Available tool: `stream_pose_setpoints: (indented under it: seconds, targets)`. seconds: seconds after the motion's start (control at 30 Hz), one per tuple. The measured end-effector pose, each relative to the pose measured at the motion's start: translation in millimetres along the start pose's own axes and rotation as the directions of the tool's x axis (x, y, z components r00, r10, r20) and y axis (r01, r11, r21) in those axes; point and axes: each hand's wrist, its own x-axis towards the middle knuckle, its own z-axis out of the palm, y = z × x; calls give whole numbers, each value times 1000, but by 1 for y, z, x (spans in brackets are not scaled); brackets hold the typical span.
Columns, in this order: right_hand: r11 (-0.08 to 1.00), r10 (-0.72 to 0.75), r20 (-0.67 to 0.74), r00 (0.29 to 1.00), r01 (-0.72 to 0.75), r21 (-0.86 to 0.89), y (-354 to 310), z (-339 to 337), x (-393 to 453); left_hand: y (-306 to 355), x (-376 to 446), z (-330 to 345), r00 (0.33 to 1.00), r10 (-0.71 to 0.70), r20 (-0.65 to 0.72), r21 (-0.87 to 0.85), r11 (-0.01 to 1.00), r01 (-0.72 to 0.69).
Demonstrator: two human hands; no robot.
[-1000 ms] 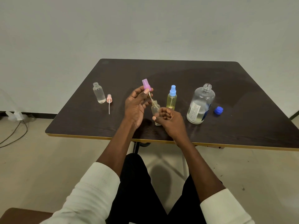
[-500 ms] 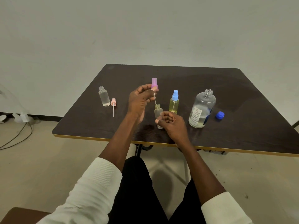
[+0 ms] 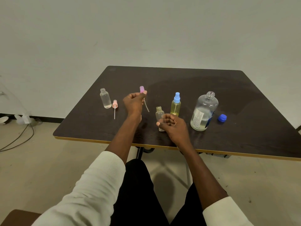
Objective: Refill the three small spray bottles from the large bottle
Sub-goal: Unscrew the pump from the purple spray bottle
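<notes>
Left hand (image 3: 133,103) pinches purple sprayer (image 3: 142,89) (tube seemingly clear); right hand (image 3: 172,126) grips open bottle (image 3: 159,114).

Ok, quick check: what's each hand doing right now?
Left hand: pinching the purple spray top, lifted clear of its bottle.
Right hand: fingers curled round the small open bottle standing on the table.

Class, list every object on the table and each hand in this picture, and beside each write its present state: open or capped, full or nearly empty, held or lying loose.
Large bottle: uncapped, upright, low liquid.
Blue cap: off, on table.
Blue-topped spray bottle: capped, yellowish liquid.
Middle small bottle: open, held.
Purple sprayer: removed, held.
Left small bottle: open, nearly empty.
Pink sprayer: lying loose.
Left hand: pinching sprayer.
Right hand: gripping bottle.
</notes>
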Motion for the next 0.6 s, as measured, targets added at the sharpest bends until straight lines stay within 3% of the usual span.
stream_pose_setpoints:
  seconds: [0.13,0.23,0.6]
  targets:
    - [1000,-8,3,1000,8,-22,2,0,1,-12,10,-6,969,245,-10,412,885,-219]
    - [1000,-5,5,1000,5,-22,3,-1,1,-16,13,-11,952,303,48,593,758,-271]
    - [999,1,12,1000,0,-32,5,-2,3,-26,22,-18,944,329,1,786,583,-204]
